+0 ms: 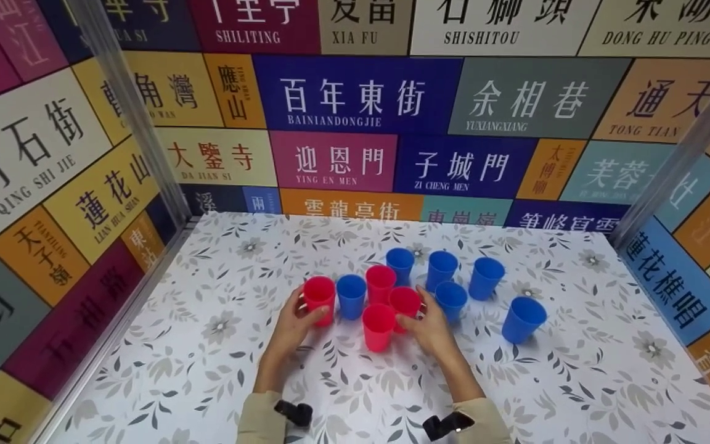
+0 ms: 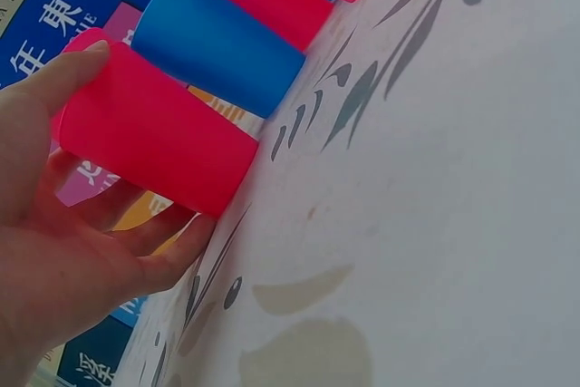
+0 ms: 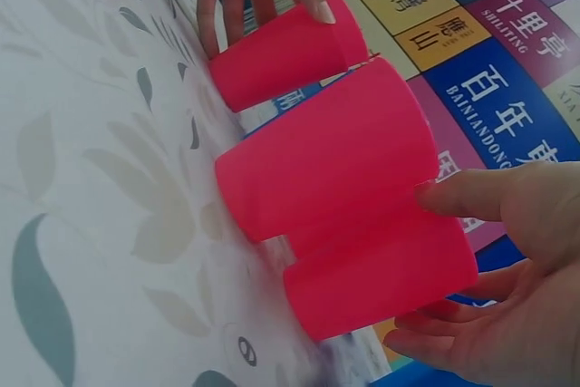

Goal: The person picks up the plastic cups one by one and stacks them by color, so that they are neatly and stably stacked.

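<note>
My left hand (image 1: 293, 324) grips the leftmost red cup (image 1: 319, 293), thumb on its near side and fingers round its outer side. The left wrist view shows this red cup (image 2: 154, 129) upright with its base at the tabletop, beside a blue cup (image 2: 222, 43). My right hand (image 1: 432, 324) holds another red cup (image 1: 405, 303) between thumb and fingers. Close in front of that one stands a red cup (image 1: 378, 330), overlapping it in the right wrist view, where the thumb tip lies near both rims. Behind them is a further red cup (image 1: 380, 282).
A blue cup (image 1: 351, 299) stands between the left red cup and the other reds. Several more blue cups (image 1: 486, 280) stand upright to the back and right, one blue cup (image 1: 523, 322) farthest right. The table (image 1: 219, 382) has a leaf-patterned cover; sign-printed walls (image 1: 355, 92) enclose it.
</note>
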{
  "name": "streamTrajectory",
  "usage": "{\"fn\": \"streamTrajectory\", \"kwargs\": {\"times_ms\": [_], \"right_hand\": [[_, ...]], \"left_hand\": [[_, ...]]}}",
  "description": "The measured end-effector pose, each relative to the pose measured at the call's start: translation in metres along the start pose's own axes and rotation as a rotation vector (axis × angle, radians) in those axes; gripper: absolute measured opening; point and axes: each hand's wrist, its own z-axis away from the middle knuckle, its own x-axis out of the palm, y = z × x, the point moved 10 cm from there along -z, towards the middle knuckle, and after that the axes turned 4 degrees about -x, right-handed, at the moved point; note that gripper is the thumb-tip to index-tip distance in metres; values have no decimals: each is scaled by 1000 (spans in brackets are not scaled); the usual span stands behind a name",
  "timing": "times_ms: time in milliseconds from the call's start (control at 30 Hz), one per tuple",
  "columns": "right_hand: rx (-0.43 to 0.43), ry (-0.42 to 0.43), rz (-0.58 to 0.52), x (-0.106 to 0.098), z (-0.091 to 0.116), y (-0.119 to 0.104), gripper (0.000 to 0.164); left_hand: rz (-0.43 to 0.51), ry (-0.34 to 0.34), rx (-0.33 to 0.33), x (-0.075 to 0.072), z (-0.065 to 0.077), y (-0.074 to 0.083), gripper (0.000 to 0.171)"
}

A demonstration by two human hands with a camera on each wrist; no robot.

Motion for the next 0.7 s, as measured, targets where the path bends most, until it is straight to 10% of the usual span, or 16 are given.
{"fn": "streamTrajectory", "kwargs": {"times_ms": [700], "right_hand": [[-17,111,-141,-7,-1,1,69]], "left_hand": [[1,4,33,0,1,1,78]]}}
